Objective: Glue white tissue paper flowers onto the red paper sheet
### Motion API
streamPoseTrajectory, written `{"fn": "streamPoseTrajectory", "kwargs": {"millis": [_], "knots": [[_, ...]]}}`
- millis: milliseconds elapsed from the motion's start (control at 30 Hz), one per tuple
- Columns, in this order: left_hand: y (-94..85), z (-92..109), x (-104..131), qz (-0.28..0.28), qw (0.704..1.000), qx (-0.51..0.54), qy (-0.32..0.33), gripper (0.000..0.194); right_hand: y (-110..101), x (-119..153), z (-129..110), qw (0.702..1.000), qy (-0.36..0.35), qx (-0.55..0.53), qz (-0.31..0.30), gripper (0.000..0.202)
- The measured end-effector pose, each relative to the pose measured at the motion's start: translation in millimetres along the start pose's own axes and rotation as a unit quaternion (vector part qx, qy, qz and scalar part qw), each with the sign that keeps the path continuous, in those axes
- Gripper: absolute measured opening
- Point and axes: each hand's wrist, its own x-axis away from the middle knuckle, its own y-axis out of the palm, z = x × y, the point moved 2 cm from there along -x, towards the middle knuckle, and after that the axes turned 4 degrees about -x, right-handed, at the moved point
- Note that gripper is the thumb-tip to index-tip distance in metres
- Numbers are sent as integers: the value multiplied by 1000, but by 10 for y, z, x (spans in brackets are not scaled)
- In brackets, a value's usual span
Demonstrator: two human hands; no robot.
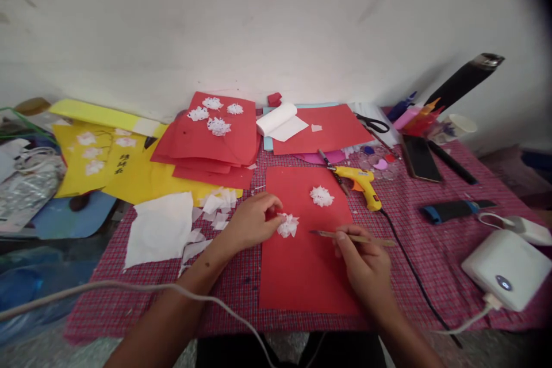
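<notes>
On a red sheet of paper (302, 276) lie two white paper flowers. The nearer paper flower (290, 226) has its left edge between the thumb and fingers of my left hand (254, 219), which is closed in a pinch. A second paper flower (322, 196) lies farther up the sheet, untouched. My right hand (364, 256) is wrapped round a thin paintbrush (379, 241). The brush's dark tip points left, a short way right of the nearer flower and apart from it.
White paper pieces (219, 202) and a white tissue (159, 230) lie left. Stacked red sheets (207, 146) bear several flowers. A yellow glue gun (364, 184) with a black cord lies right, near a phone (420, 158), a box cutter (451, 211) and a white power bank (504, 270). A pale cable (172, 287) crosses in front.
</notes>
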Motion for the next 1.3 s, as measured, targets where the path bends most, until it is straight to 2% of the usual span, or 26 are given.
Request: {"fn": "streamPoseTrajectory", "kwargs": {"millis": [233, 467, 733, 933, 1100, 1233, 1300], "knots": [[44, -4, -29, 2, 1000, -22, -9, 8, -19, 27, 24, 999, -26, 42, -7, 16], [-6, -42, -27, 17, 999, 32, 14, 8, -16, 27, 10, 998, -39, 37, -12, 15], [-39, -28, 27, -29, 993, 27, 111, 37, -13, 29, 21, 998, -40, 43, -12, 14], [-13, -32, 32, -48, 992, -30, 115, 44, -3, 32, 17, 999, -35, 34, -17, 14], [-22, -23, 32, -44, 993, -24, 107, 42, -2, 29, 22, 998, -44, 34, -10, 13], [-17, -33, 33, -29, 994, -15, 106, 36, -71, 43, -134, 999, -44, 19, 2, 11], [-13, -38, 34, -18, 995, -15, 100, 34, -94, 31, -310, 997, -58, 35, -27, 11]]}}
